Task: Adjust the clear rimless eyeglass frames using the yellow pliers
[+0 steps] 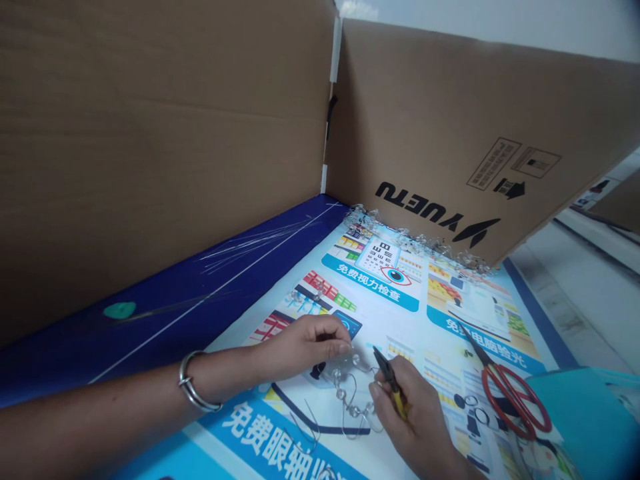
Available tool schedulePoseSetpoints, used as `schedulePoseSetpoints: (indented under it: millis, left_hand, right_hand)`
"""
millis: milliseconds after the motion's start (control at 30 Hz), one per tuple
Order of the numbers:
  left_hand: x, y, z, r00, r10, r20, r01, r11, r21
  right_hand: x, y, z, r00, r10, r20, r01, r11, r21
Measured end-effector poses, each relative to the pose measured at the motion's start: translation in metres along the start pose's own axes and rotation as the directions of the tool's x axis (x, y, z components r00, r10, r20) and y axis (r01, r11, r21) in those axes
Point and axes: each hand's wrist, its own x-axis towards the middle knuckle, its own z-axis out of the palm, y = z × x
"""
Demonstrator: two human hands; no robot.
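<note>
Left hand (309, 343) — pinching beaded strand (341, 393); right hand (419, 415) — clasping pliers (393, 383); cardboard walls (440, 120) well beyond

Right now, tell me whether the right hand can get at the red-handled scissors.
Probably yes: the scissors lie uncovered, not far from the right hand, and nothing tall seems to stand between. But that hand already holds pliers, so it would likely have to put them down first.
</note>
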Motion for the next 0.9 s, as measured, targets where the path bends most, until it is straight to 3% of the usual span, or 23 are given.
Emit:
schedulePoseSetpoints:
  millis: [267,500,900]
  left_hand:
    - [-0.001,-0.0026,0.0022,1.0,-0.023,0.007,0.024,0.998,-0.061]
    - [-0.0024,0.0042,0.0028,1.0,0.009,-0.011,-0.009,1.0,0.012]
    - [-0.005,0.005,0.0093,0.992,0.063,0.112,-0.045,0.987,-0.157]
  right_hand:
    - [-0.0006,0.0019,0.0009,1.0,-0.023,-0.003,0.023,1.0,-0.007]
    - [0.001,-0.0007,0.0,1.0,-0.026,-0.001,0.026,1.0,-0.013]
    - [0.0013,0.0009,0.0017,0.998,-0.057,0.037,0.059,0.998,-0.035]
